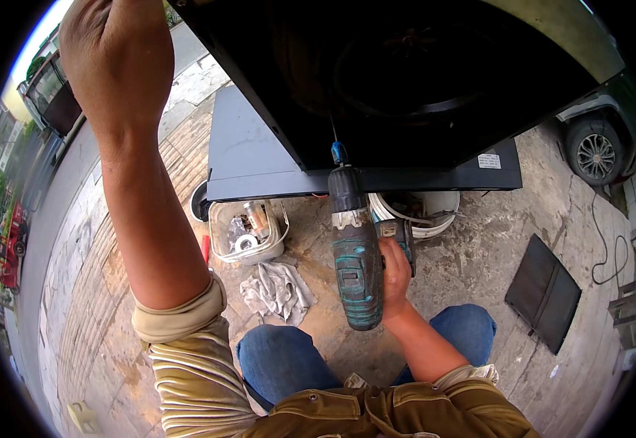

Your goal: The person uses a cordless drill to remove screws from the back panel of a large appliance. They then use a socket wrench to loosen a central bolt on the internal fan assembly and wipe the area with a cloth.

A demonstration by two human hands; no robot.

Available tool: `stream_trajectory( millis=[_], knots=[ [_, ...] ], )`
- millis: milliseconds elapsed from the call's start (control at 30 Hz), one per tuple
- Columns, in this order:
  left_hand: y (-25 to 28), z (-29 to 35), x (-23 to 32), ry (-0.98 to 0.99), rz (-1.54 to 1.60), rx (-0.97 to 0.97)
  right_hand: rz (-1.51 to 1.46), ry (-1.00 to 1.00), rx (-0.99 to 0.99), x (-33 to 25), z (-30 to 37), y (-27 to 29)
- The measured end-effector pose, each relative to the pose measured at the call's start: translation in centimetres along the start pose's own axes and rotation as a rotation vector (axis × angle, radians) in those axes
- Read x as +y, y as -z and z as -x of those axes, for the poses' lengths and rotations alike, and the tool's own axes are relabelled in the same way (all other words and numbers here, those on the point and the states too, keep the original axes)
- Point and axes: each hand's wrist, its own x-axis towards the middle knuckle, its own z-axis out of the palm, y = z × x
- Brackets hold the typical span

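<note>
My right hand [396, 274] is wrapped round the grip of a worn black-and-teal cordless drill [356, 266]. Its blue bit holder and thin bit point away from me, into a large black open-sided housing [281, 95]. Whether the bit's tip touches anything in there is too dark to tell. A faint round ring shows deep inside the housing. My left hand [117, 66] is raised at the upper left, beside the housing's left edge. Its fingers run out of the picture at the top, so their hold is hidden.
Under the housing lies a wide dark-grey metal case [241, 157]. Below it stand a square plastic tub [248, 255] with a tape roll, and a white bucket [442, 219]. A crumpled rag [278, 292] lies before my knees. Rightward are a flat black panel [544, 293] and a car wheel [595, 152].
</note>
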Motion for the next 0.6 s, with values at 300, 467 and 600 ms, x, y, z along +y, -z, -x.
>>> stream_trajectory(
  millis=[300, 467, 600],
  knots=[
    [0.9, -0.7, 4.7, 0.565, 0.785, 0.066, -0.029, -0.001, -0.035, -0.1, -0.4, 1.1],
    [2.9, 3.7, 6.0, 0.408, 0.850, 0.207, -0.058, -0.028, -0.071, -0.1, -0.5, 1.4],
    [1.5, 5.3, 5.3, 0.567, 1.021, 0.017, -0.036, -0.025, -0.055, -0.4, -0.8, 1.3]
  ],
)
